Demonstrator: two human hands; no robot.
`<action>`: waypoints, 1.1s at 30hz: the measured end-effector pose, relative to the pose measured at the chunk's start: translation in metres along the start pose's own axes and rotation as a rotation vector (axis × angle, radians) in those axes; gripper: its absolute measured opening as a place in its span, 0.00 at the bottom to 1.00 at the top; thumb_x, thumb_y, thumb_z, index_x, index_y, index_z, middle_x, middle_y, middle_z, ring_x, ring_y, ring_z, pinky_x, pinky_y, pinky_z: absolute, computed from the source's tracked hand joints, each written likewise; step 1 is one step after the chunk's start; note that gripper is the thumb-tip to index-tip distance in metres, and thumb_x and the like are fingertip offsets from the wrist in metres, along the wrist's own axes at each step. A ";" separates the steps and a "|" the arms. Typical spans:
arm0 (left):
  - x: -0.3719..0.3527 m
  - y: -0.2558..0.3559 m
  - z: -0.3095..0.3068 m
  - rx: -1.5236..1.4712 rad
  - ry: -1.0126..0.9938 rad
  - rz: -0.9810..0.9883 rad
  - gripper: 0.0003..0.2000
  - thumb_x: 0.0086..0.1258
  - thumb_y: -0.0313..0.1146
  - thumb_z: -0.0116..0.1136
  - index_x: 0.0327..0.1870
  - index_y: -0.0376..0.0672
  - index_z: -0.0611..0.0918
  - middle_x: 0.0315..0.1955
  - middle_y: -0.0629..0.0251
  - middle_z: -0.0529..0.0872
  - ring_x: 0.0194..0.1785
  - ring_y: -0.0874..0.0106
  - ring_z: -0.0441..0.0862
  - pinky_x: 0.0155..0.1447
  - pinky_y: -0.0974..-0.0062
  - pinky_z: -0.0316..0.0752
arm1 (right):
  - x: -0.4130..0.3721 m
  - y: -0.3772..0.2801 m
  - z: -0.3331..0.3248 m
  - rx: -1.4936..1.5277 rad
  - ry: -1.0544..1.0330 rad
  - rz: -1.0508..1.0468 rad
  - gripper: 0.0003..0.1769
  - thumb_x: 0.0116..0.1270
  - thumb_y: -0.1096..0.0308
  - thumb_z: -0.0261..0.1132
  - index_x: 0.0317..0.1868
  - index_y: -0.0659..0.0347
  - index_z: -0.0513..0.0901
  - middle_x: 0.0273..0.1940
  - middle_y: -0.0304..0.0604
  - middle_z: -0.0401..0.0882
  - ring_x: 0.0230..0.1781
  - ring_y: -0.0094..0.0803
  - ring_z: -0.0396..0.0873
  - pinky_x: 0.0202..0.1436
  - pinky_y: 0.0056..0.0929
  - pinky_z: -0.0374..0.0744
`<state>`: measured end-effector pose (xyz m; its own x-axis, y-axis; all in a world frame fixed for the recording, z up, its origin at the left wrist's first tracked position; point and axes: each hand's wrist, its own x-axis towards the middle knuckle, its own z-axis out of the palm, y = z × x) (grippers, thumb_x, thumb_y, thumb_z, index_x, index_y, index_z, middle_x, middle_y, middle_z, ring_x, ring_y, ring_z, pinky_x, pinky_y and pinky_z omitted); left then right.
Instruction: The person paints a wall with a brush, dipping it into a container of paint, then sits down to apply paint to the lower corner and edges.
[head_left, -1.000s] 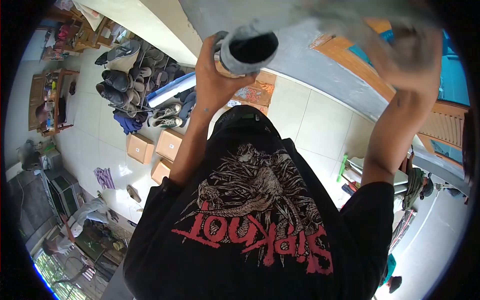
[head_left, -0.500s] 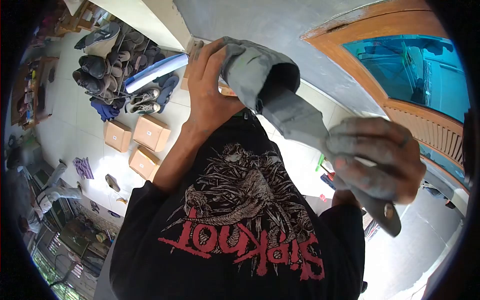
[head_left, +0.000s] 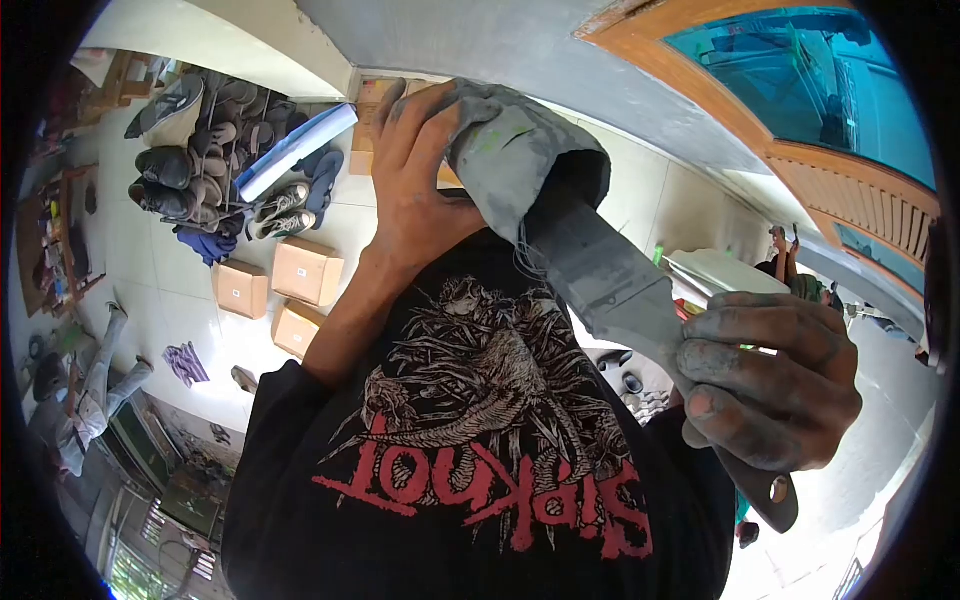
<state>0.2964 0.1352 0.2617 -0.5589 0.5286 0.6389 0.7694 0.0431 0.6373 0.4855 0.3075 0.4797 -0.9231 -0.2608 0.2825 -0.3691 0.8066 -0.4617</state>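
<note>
My left hand point(head_left: 412, 195) is wrapped round a soft grey pouch point(head_left: 500, 165) smeared with grey paste. Loose threads hang from its rim, and its dark opening faces right and down. In my right hand point(head_left: 775, 385) is a putty knife point(head_left: 610, 275), gripped where the blade meets the handle. The far end of the blade is inside the pouch's opening and hidden there. A hole shows at the butt of the handle, below my fingers. Grey paste coats the blade and the fingers of my right hand. Both hands are in front of my black printed shirt point(head_left: 480, 420).
Shoes crowd a rack point(head_left: 205, 150) at the left, beside a blue and white roll point(head_left: 297, 150). Several cardboard boxes point(head_left: 305, 272) sit on the tiled floor. A wood-framed window point(head_left: 800, 85) is at upper right. One person point(head_left: 90, 400) is at far left, another point(head_left: 785, 250) at right.
My right hand has moved slightly right and down with the putty knife, and more of the blade shows outside the pouch. The room has shifted in view.
</note>
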 end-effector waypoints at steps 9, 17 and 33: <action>-0.001 0.003 0.003 -0.004 -0.037 -0.023 0.39 0.40 0.40 0.83 0.58 0.41 0.80 0.57 0.54 0.82 0.62 0.54 0.80 0.74 0.47 0.62 | -0.013 -0.004 -0.004 -0.004 0.011 0.022 0.23 0.72 0.49 0.66 0.63 0.47 0.80 0.33 0.37 0.87 0.36 0.35 0.89 0.38 0.36 0.91; -0.005 0.007 0.007 0.004 0.001 -0.007 0.38 0.41 0.40 0.83 0.58 0.41 0.80 0.56 0.53 0.83 0.62 0.54 0.80 0.74 0.46 0.63 | -0.017 -0.008 -0.014 0.007 -0.023 0.037 0.23 0.72 0.49 0.66 0.62 0.47 0.79 0.33 0.35 0.87 0.35 0.34 0.89 0.40 0.35 0.90; -0.009 0.026 0.018 0.041 -0.041 -0.023 0.32 0.52 0.30 0.80 0.60 0.36 0.79 0.59 0.47 0.82 0.65 0.49 0.79 0.72 0.53 0.69 | -0.040 0.000 -0.023 0.020 0.002 -0.032 0.20 0.71 0.50 0.68 0.57 0.50 0.81 0.29 0.37 0.87 0.35 0.34 0.89 0.37 0.35 0.91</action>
<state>0.3268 0.1466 0.2643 -0.5643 0.5615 0.6052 0.7689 0.0906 0.6329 0.5251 0.3303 0.4877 -0.9107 -0.2848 0.2992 -0.4002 0.7874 -0.4689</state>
